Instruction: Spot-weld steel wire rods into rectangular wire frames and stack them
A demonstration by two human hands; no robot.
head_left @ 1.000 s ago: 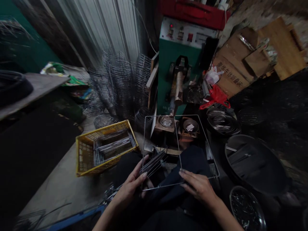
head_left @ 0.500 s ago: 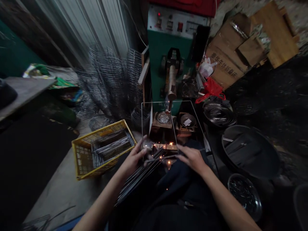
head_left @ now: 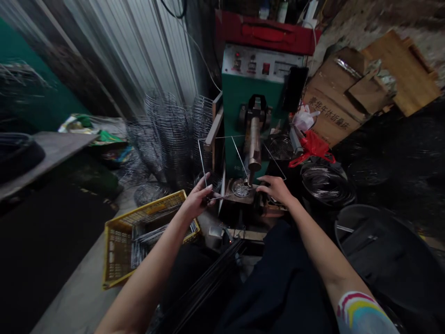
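Note:
A thin rectangular wire frame (head_left: 202, 160) is held up in front of the green spot welder (head_left: 233, 104), by its near side. My left hand (head_left: 199, 200) pinches its near left corner between thumb and fingers. On the other side, my right hand (head_left: 276, 189) closes on the frame's near right part, close below the welder's cylindrical arm (head_left: 255, 144). A crossing wire runs through the frame towards the welding tip. Under it sits a small dish of shiny metal bits (head_left: 239, 189). A bundle of straight wires (head_left: 212, 273) lies across my lap.
To the left stands a yellow crate (head_left: 110, 260) with wire pieces inside. Stacked wire baskets (head_left: 170, 130) rise behind it. At right are a bowl of wires (head_left: 325, 183), a large black basin (head_left: 385, 250), a red plastic bag (head_left: 314, 147) and a cardboard box (head_left: 330, 102).
Both hands have moved forward and up towards the welder with the wire frame. The bright sparks have gone except for a small glow. The camera view has tilted up.

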